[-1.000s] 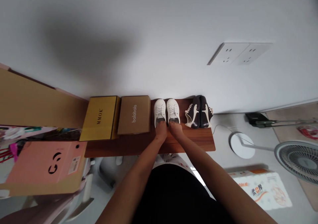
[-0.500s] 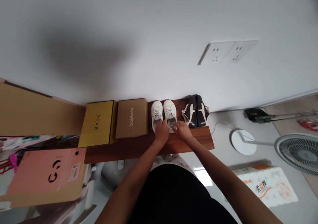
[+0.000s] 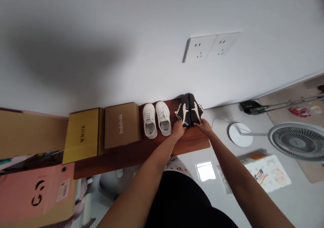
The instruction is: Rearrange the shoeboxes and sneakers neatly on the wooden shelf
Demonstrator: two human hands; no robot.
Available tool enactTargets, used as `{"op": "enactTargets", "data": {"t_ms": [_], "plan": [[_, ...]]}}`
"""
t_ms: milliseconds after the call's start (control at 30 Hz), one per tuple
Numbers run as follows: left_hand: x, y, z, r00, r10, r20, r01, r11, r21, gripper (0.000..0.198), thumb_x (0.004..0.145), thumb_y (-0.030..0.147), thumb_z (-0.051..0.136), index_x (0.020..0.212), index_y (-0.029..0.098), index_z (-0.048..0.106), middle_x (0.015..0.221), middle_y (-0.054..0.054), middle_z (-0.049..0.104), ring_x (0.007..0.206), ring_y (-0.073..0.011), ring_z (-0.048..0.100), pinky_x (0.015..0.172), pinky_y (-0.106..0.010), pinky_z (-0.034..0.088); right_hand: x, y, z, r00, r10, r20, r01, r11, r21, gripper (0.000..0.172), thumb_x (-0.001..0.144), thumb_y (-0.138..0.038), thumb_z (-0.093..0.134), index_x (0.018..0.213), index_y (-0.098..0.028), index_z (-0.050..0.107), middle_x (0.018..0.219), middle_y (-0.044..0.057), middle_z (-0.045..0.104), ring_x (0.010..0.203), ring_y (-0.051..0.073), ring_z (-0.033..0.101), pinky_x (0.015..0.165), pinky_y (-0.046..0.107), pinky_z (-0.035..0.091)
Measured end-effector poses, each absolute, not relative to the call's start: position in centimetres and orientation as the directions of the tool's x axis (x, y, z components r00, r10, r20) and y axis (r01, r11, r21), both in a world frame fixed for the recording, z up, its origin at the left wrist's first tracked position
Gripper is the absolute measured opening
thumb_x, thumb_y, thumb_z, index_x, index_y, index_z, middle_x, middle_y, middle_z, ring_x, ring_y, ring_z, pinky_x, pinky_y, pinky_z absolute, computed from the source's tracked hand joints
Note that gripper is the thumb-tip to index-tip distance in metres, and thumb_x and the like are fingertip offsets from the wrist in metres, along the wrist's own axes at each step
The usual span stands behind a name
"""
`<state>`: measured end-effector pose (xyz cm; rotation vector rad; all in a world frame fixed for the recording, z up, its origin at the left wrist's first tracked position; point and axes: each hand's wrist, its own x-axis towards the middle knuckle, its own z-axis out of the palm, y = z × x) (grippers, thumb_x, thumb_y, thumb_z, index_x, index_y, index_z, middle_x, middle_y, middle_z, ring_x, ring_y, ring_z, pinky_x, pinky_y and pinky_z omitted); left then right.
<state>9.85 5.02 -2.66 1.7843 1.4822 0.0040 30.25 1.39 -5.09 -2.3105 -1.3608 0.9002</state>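
Both arms reach forward and down from the bottom of the view, elbows out of sight, with the left hand (image 3: 178, 129) and the right hand (image 3: 204, 126) well apart from each other. Each hand lies at the near end of one shoe of a dark pair of sneakers with cream stripes (image 3: 188, 111), fingers against it. From this angle it is hard to say whether either hand is clamping or only touching. The pair sits between the hands, on a reddish-brown wooden shelf (image 3: 141, 159). Just left of the left hand stand white sneakers (image 3: 156, 120), then a balabala cardboard box (image 3: 122, 125) and a yellow MMOK box (image 3: 83, 135). Above the hands, a double wall socket panel (image 3: 211, 46) is set in the white wall. Right of the right hand, a floor fan (image 3: 296, 142) stands on the tiled floor (image 3: 210, 194).
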Motion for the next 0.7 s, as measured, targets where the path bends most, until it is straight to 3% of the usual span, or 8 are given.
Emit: {"op": "enactTargets", "data": {"t_ms": [133, 300, 433, 700], "plan": [[9.2, 5.8, -2.7, 0.373, 0.808, -0.456, 0.809, -0.043, 0.586, 0.033, 0.084, 0.027, 0.073, 0.113, 0.015, 0.061, 0.121, -0.014, 0.068, 0.117, -0.0244, 0.063, 0.099, -0.033, 0.047, 30.6, 1.7, -4.4, 0.326, 0.872, -0.365, 0.629, -0.488, -0.605, 0.034, 0.073, -0.049, 0.070, 0.089, -0.021, 0.060, 0.081, 0.002, 0.068, 0.076, 0.019, 0.063, 0.067, 0.027, 0.045], [9.2, 6.1, -1.7, 0.422, 0.794, -0.438, 0.812, -0.116, 0.572, 0.024, 0.089, 0.027, 0.067, 0.110, 0.018, 0.061, 0.118, -0.011, 0.070, 0.114, -0.0241, 0.064, 0.096, -0.033, 0.048, 30.8, 2.1, -3.2, 0.266, 0.924, -0.276, 0.710, -0.381, -0.592, 0.029, 0.075, -0.046, 0.071, 0.083, -0.023, 0.057, 0.073, 0.000, 0.064, 0.070, 0.018, 0.057, 0.063, 0.026, 0.040], [9.7, 6.1, -0.3, 0.448, 0.787, -0.424, 0.833, -0.196, 0.517, 0.026, 0.092, 0.025, 0.061, 0.116, 0.018, 0.058, 0.124, -0.012, 0.067, 0.119, -0.0239, 0.062, 0.098, -0.032, 0.047, 30.6, 2.3, -2.3, 0.215, 0.949, -0.229, 0.823, -0.302, -0.482, 0.024, 0.079, -0.043, 0.070, 0.083, -0.023, 0.058, 0.071, 0.000, 0.063, 0.069, 0.019, 0.057, 0.062, 0.026, 0.038], [10.3, 5.0, 2.1, 0.409, 0.748, -0.523, 0.909, -0.283, 0.305, 0.032, 0.095, 0.023, 0.053, 0.126, 0.016, 0.055, 0.114, -0.017, 0.069, 0.116, -0.0264, 0.065, 0.097, -0.037, 0.049, 29.0, 1.8, 0.0, 0.056, 0.973, -0.225, 0.983, -0.093, -0.156, 0.022, 0.086, -0.042, 0.068, 0.096, -0.023, 0.062, 0.090, 0.007, 0.072, 0.086, 0.023, 0.064, 0.069, 0.028, 0.038]]}}
